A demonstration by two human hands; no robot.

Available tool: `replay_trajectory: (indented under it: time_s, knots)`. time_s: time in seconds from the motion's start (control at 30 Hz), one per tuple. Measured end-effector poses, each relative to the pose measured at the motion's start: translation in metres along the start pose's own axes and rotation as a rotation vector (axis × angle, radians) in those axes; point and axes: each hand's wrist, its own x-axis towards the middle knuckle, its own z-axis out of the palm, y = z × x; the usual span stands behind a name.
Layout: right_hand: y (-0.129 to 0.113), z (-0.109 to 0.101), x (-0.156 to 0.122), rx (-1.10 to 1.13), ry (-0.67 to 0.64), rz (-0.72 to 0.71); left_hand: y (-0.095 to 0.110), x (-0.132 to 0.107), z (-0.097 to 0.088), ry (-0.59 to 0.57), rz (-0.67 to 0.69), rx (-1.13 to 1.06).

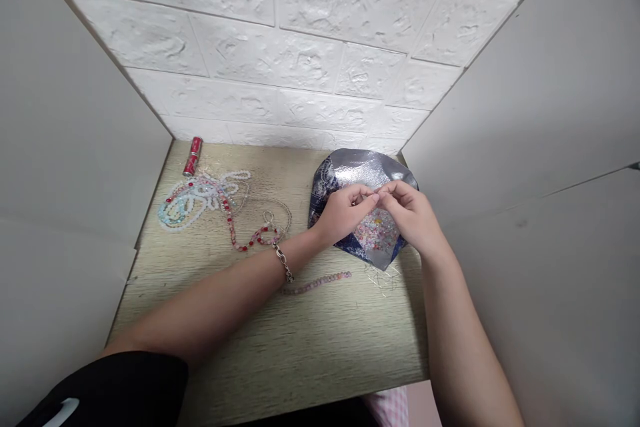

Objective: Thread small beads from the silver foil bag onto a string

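My left hand [344, 213] and my right hand [409, 215] meet fingertip to fingertip over an open bag [361, 165] with a silver lining and dark blue outside. Both hands are closed in a pinch; whatever is between the fingertips is too small to make out. Inside the bag, below my hands, lies a heap of small pink, clear and yellow beads [376, 235]. A short strand of pinkish beads [320, 281] rests on the table in front of the bag, partly hidden by my left forearm.
White, pale blue and red bead strands [200, 195] lie tangled at the table's left, with two red cylinders [193, 157] behind them. Thin loose threads [383, 280] lie before the bag. Grey panels [500, 113] flank the wooden table [320, 340]; a white brick-pattern wall [240, 93] stands behind.
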Motion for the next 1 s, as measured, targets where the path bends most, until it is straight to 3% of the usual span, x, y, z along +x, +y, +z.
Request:
replay_trajectory:
  time_s: [0.5,0.77,1.0]
  knots:
    - [0.004,0.002,0.002,0.158,0.029,0.016,0.006,-0.002,-0.003,0.069,0.051,0.105]
    - [0.009,-0.001,0.006,0.357,-0.031,0.113,-0.001,-0.001,0.000,0.049,0.042,0.022]
    - [0.014,0.000,0.007,0.384,0.007,0.154,-0.001,-0.001,0.000,0.053,0.056,-0.004]
